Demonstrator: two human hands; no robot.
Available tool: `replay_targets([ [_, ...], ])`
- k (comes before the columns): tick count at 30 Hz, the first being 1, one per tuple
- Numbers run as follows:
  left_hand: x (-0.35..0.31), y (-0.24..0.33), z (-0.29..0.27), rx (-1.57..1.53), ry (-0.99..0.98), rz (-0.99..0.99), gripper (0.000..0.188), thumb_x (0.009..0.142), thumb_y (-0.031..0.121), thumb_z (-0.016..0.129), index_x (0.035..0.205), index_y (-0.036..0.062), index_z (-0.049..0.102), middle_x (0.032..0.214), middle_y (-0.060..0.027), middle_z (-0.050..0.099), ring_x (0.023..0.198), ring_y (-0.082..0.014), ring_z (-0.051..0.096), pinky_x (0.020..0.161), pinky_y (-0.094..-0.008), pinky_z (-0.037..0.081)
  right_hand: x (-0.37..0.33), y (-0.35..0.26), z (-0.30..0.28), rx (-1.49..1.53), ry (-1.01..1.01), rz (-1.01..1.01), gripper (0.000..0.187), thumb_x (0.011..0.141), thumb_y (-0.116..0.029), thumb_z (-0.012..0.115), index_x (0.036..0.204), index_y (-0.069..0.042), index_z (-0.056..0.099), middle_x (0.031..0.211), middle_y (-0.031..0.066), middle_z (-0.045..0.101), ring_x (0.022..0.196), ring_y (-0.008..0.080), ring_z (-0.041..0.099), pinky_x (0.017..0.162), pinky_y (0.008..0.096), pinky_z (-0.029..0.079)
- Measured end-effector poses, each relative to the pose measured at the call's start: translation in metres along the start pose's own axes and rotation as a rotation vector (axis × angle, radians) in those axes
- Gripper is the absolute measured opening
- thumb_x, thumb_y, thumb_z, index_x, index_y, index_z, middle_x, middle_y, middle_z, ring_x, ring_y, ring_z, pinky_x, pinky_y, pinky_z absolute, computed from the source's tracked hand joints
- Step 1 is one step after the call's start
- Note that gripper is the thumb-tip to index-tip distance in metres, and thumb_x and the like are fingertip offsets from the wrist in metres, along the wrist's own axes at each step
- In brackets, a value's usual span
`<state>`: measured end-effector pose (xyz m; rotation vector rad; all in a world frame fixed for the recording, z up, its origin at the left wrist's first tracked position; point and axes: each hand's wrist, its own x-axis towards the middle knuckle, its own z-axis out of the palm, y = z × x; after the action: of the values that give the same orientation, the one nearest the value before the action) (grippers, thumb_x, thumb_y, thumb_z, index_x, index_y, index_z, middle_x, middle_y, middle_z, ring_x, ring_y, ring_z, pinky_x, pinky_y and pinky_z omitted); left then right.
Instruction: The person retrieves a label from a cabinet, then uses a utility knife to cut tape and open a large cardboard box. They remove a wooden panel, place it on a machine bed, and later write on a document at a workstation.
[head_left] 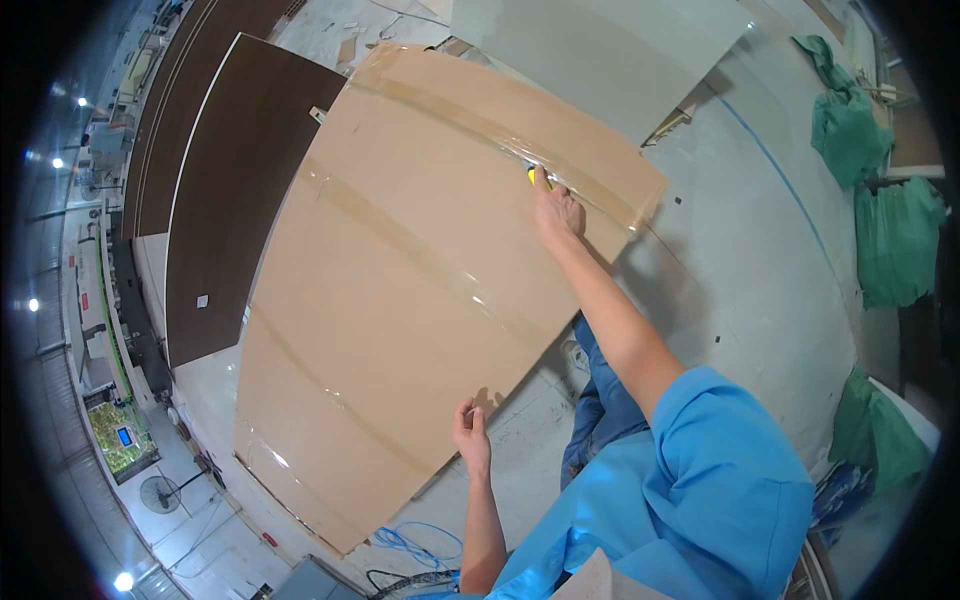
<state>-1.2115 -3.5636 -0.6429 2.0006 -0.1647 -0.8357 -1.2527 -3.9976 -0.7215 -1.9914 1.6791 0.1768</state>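
A large flat package wrapped in brown cardboard lies in front of me, crossed by several bands of clear packing tape. My right hand reaches out over its far right part, fingers closed round a small yellow tool. The tool's tip is at the long tape band near the far right edge; its exact kind is too small to tell. My left hand hovers by the near edge of the cardboard, fingers loosely bent and apart, holding nothing. Its shadow falls on the cardboard beside it.
Dark brown panels stand to the left. A pale grey board lies beyond the package. Blue cord or hose is coiled near the front corner. Green sacks line the right side, and a fan stands at lower left.
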Motion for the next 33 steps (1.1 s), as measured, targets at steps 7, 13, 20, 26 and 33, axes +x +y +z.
replay_targets([
  [7, -0.013, 0.005, 0.013, 0.168, -0.113, 0.05, 0.032, 0.096, 0.016, 0.062, 0.121, -0.0019, 0.061, 0.11, -0.0101, 0.065, 0.096, -0.016, 0.061, 0.085, -0.0296, 0.048, -0.048, 0.073, 0.003, 0.045, 0.033, 0.015, 0.065, 0.094, -0.016, 0.046, 0.155, -0.026, 0.024, 0.114, 0.0281, 0.059, 0.101, 0.0368, 0.066, 0.085, 0.0452, 0.052],
  [13, -0.018, 0.008, 0.031, 0.158, -0.204, 0.095, 0.032, 0.095, 0.016, 0.063, 0.122, -0.0014, 0.061, 0.111, -0.0093, 0.065, 0.099, -0.0164, 0.061, 0.088, -0.0302, 0.048, -0.093, 0.127, 0.006, 0.056, 0.079, 0.018, 0.066, 0.095, -0.016, 0.05, 0.154, -0.027, 0.026, 0.108, 0.0242, 0.059, 0.095, 0.0364, 0.066, 0.083, 0.0449, 0.051],
  [20, -0.022, 0.026, 0.07, 0.096, -0.299, 0.129, 0.033, 0.096, 0.017, 0.063, 0.122, -0.0026, 0.059, 0.108, -0.0072, 0.062, 0.103, -0.014, 0.058, 0.092, -0.0289, 0.046, -0.134, 0.204, -0.014, 0.075, 0.125, -0.016, 0.062, 0.095, -0.019, 0.056, 0.152, -0.025, 0.034, 0.097, 0.0203, 0.062, 0.08, 0.0339, 0.067, 0.075, 0.0453, 0.049],
  [26, 0.019, 0.103, 0.167, -0.165, -0.455, -0.044, 0.045, 0.099, 0.029, 0.058, 0.13, -0.0023, 0.05, 0.113, -0.0091, 0.059, 0.104, -0.0175, 0.059, 0.098, -0.0318, 0.045, -0.152, 0.242, 0.003, 0.137, 0.145, 0.09, 0.062, 0.096, -0.025, 0.056, 0.153, -0.029, 0.031, 0.094, 0.02, 0.061, 0.077, 0.0365, 0.066, 0.072, 0.0481, 0.051],
  [33, 0.112, 0.161, 0.32, -0.336, -0.62, -0.316, 0.073, 0.097, 0.041, 0.057, 0.145, -0.0053, 0.029, 0.144, -0.0215, 0.037, 0.135, -0.0303, 0.041, 0.112, -0.0416, 0.034, -0.168, 0.319, -0.014, 0.324, 0.054, 0.004, 0.047, 0.096, -0.032, 0.056, 0.14, -0.02, 0.044, 0.096, 0.016, 0.066, 0.082, 0.0387, 0.066, 0.072, 0.049, 0.053],
])
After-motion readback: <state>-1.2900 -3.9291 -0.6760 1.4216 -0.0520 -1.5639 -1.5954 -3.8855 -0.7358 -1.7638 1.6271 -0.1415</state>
